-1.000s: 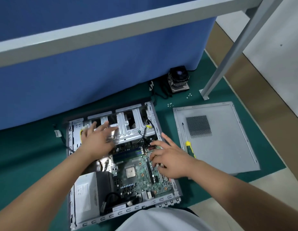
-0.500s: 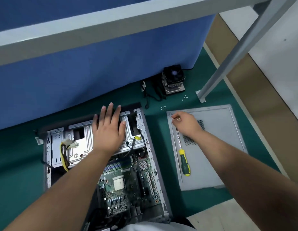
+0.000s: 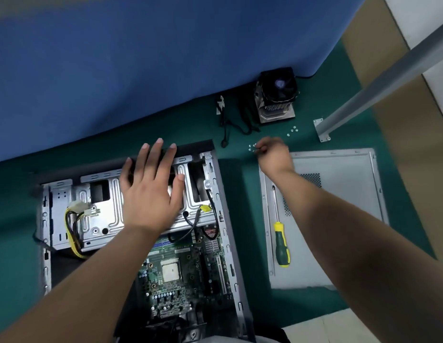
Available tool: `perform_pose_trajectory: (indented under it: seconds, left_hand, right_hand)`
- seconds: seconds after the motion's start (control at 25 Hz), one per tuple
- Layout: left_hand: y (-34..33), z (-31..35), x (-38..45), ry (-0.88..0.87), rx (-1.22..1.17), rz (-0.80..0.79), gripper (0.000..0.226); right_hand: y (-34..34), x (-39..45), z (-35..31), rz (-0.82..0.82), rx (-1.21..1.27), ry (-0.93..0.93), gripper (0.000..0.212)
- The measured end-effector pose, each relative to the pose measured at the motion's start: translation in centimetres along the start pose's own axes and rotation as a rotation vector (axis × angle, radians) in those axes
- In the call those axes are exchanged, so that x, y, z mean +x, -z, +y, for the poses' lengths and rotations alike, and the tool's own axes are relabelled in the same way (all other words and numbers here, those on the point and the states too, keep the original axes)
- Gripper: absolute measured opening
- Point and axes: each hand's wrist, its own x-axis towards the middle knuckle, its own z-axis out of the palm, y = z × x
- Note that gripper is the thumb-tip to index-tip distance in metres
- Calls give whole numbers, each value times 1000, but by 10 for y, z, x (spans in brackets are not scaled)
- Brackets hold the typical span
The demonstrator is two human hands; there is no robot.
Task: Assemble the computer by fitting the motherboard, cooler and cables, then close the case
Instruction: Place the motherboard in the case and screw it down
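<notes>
The open computer case lies on the green mat with the motherboard inside it. My left hand rests flat, fingers spread, on the silver drive cage. Beyond the case's far right corner, my right hand is bunched over a small cluster of screws; blur hides whether it grips one. The cooler with its black fan stands at the back by the blue partition. The grey side panel lies to the right with a yellow-and-green screwdriver on it.
A second group of screws lies near the foot of a grey metal leg. A black cable sprawls left of the cooler. The blue partition closes off the back. Yellow and black power cables hang at the drive cage's left.
My right hand left the motherboard, crossed the side panel's corner and reached out to the screws on the mat. My left hand slid right along the drive cage and flattened there.
</notes>
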Motion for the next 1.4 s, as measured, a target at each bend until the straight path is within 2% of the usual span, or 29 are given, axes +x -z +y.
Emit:
perform_pose_trajectory:
  seconds: [0.12,0.32,0.48,0.6,0.72,0.88,1.0,1.16,1.28,1.4]
  left_hand:
    - [0,-1,0,1,-13,17,56]
    - [0,-1,-1,-3,-21,20,56]
    - [3,-2,0,-19,-43,-15,58]
    - [14,-1,0,-23,-90,-86,65]
    - [34,-4,-2,5,-342,-182,63]
    - [67,13,-36,-2,-781,-162,29]
    - [84,32,-80,6,-997,-266,18]
    - [91,33,-120,189,-1283,-236,16]
    - [90,31,-134,297,-1304,-205,12]
    - [89,29,-141,349,-1304,-183,10]
  right_hand:
    - [-7,3,1,35,-9,-5,22]
    - [0,-3,1,5,-31,24,21]
    - [11,-59,-6,47,280,-5,7]
    - [21,-123,-29,1,531,-42,8]
    - [32,-183,-49,-75,695,-69,9]
    - [29,-237,-73,-223,1133,-225,12]
    - [17,-267,-88,-321,1370,-294,11]
    - [4,-294,-96,-393,1416,-388,6]
    - [-2,-304,-98,-431,1398,-455,22]
    - [-3,-308,-97,-448,1384,-513,14]
